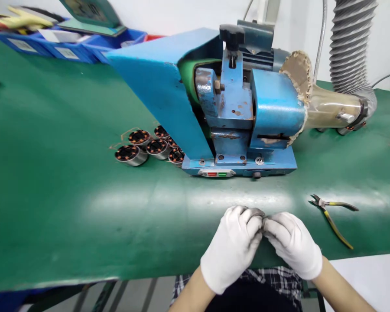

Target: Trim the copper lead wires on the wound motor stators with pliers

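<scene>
Both hands wear white gloves with greyed fingertips and meet over the front edge of the green bench. My left hand point(235, 245) has its fingers curled and pressed together. My right hand point(290, 242) is closed the same way, its fingertips against those of the left. Whatever lies between them is hidden by the gloves. To the right of my right hand, diagonal cutting pliers point(321, 203) with yellow and black handles lie on the bench with their jaws apart. Beyond the hands stands a blue belt grinding machine point(234, 104) with red and green buttons.
Several motor stators point(134, 155) with copper windings and loose wires stand left of the machine, some partly behind its guard. A grey ribbed hose point(352, 47) joins the machine's right side. Blue bins point(48, 45) line the bench's back left, with a green display stand point(94, 15) behind them.
</scene>
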A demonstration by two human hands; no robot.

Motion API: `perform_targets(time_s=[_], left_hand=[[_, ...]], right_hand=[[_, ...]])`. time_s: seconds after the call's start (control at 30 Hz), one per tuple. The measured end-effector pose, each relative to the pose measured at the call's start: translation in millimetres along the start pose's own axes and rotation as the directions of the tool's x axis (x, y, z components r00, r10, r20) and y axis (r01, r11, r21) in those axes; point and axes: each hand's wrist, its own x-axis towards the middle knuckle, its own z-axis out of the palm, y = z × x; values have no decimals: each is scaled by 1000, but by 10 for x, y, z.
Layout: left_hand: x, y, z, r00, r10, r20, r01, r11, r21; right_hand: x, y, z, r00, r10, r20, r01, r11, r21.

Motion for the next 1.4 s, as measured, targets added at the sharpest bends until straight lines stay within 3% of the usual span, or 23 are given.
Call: perform_targets(time_s=[0.1,0.2,0.3,0.4,0.53,0.67,0.73,0.8,0.87,0.93,1.0,1.07,1.17,1.2,1.27,1.33,1.4], left_hand=[[-24,-40,-59,994,-107,29,109,990,-92],[-55,-117,-95,976,-212,48,215,974,-73],[-82,-164,-88,974,-222,49,224,974,-36],[-121,-129,-57,962,-275,-2,270,947,-175],[-176,-16,-29,903,-431,-3,375,789,-487],[-176,82,-111,850,-525,-48,376,667,-643],[-172,125,-188,881,-463,-98,271,663,-698],[-186,161,-256,928,-324,-185,98,690,-717],[-215,183,-305,924,-243,-294,4,778,-628],[-239,187,-351,920,-184,-345,17,901,-434],[-237,182,-420,952,-122,-281,34,954,-299],[-203,186,-513,988,-69,-136,27,956,-292],[-131,218,-621,998,-66,24,70,915,-398],[-115,228,-629,999,-47,24,53,906,-421],[-106,235,-599,996,-46,-79,12,922,-387],[-123,220,-531,977,-75,-201,18,963,-270],[-146,193,-466,970,-114,-216,64,972,-227]], right_hand=[[8,30,110,1000,27,-11,-27,1000,-9],[-12,70,146,998,69,-10,-69,998,-3],[-10,43,111,996,85,-20,-85,996,-30],[32,-36,11,994,96,-50,-98,994,-41],[131,-130,-123,977,209,-54,-195,962,191],[230,-189,-188,931,363,-21,-313,829,464],[270,-225,-218,904,428,13,-374,774,510],[301,-261,-255,875,483,45,-440,750,494],[326,-285,-291,847,526,74,-491,723,487],[342,-294,-315,828,544,139,-527,666,528],[349,-298,-324,816,546,190,-546,620,564],[348,-316,-322,826,543,150,-531,660,532],[339,-370,-329,851,524,-32,-471,789,394],[337,-389,-337,855,513,-74,-455,811,367],[335,-416,-361,856,509,-89,-446,815,371],[333,-420,-381,850,524,-45,-457,778,431],[328,-404,-393,833,553,0,-473,712,519]])
